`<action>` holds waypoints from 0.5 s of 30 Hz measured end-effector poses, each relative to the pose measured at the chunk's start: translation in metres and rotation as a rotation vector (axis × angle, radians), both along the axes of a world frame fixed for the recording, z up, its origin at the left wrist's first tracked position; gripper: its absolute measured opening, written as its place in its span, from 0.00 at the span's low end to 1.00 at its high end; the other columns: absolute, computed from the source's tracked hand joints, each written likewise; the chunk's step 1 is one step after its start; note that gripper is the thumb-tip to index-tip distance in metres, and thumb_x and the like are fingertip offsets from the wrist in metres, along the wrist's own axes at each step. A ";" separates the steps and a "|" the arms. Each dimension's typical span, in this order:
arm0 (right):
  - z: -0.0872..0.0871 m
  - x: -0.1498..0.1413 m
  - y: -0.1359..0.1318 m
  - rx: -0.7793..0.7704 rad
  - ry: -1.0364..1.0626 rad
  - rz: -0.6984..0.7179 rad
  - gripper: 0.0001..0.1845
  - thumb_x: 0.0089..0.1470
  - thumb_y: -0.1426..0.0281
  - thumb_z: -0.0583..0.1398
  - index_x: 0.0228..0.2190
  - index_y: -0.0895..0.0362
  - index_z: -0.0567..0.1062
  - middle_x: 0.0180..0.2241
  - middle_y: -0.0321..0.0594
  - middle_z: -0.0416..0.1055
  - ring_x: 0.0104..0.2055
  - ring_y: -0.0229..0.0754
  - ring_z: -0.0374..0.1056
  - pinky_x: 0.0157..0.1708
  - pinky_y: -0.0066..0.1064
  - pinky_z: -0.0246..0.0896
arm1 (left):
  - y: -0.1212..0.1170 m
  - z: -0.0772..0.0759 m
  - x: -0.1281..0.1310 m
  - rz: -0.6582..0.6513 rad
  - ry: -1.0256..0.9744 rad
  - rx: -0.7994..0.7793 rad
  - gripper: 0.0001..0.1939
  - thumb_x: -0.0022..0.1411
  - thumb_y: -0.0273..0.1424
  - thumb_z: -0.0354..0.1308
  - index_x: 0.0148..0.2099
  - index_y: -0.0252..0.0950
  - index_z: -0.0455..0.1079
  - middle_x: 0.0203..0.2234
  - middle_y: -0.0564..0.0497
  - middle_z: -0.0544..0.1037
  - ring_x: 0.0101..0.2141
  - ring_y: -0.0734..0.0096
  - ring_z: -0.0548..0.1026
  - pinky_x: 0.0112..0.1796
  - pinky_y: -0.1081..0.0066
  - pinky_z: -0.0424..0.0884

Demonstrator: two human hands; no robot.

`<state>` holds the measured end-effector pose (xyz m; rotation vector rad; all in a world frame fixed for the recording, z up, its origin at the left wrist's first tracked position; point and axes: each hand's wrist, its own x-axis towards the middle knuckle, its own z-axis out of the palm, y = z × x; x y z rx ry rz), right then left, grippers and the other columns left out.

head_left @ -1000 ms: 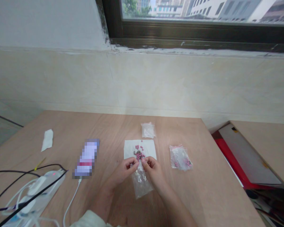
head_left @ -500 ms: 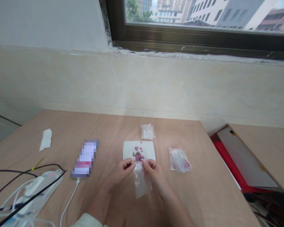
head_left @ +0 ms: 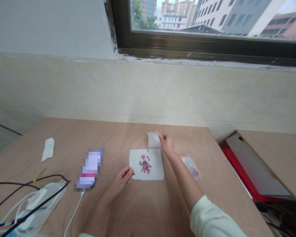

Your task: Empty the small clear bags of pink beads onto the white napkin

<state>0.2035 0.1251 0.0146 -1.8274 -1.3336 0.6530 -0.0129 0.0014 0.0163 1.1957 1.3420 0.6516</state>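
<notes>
Touching a plastic bag (head_left: pixel 153 139) with our right hand (head_left: pixel 166 145), we rest our left hand (head_left: pixel 123 179) apart, beside pink beads (head_left: pixel 145 166) on paper (head_left: pixel 156 171).

The right hand (head_left: pixel 166 145) is at the small plastic bag (head_left: pixel 154 139), above the paper sheet (head_left: pixel 146 164). Its forearm (head_left: pixel 184 179) crosses between the sheet and the second plastic bag (head_left: pixel 191 167), blocking that lane. The left hand (head_left: pixel 120 183) is just beside the sheet's left edge, with a narrow passage to the blurred phone (head_left: pixel 90 169). Bare wood of the table (head_left: pixel 135 210) in front of the sheet gives room between both arms. Further left, the white cable (head_left: pixel 74 214), power strip (head_left: pixel 37 200) and black cables (head_left: pixel 14 186) obstruct. The wall (head_left: pixel 162 95) stops reach behind the small bag.
</notes>
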 end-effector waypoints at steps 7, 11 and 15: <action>-0.025 0.058 -0.079 -0.098 -0.562 -0.274 0.23 0.40 0.66 0.55 0.39 0.67 0.67 0.41 0.61 0.62 0.43 0.58 0.56 0.39 0.42 0.47 | 0.001 0.002 0.002 -0.002 0.040 -0.012 0.16 0.53 0.43 0.46 0.28 0.35 0.62 0.16 0.60 0.54 0.19 0.78 0.54 0.22 0.78 0.50; -0.043 0.082 -0.120 -0.094 -0.487 -0.174 0.20 0.44 0.64 0.52 0.35 0.65 0.71 0.35 0.57 0.68 0.37 0.54 0.62 0.35 0.40 0.52 | 0.001 -0.001 0.009 -0.039 0.005 -0.013 0.15 0.53 0.42 0.46 0.26 0.35 0.62 0.16 0.60 0.55 0.19 0.78 0.55 0.22 0.78 0.51; -0.049 0.090 -0.129 0.032 -0.344 -0.153 0.18 0.46 0.62 0.50 0.31 0.60 0.73 0.30 0.51 0.71 0.31 0.50 0.64 0.31 0.39 0.54 | -0.001 -0.002 0.011 -0.052 -0.009 0.003 0.16 0.53 0.43 0.46 0.27 0.35 0.62 0.16 0.59 0.56 0.19 0.78 0.55 0.21 0.78 0.51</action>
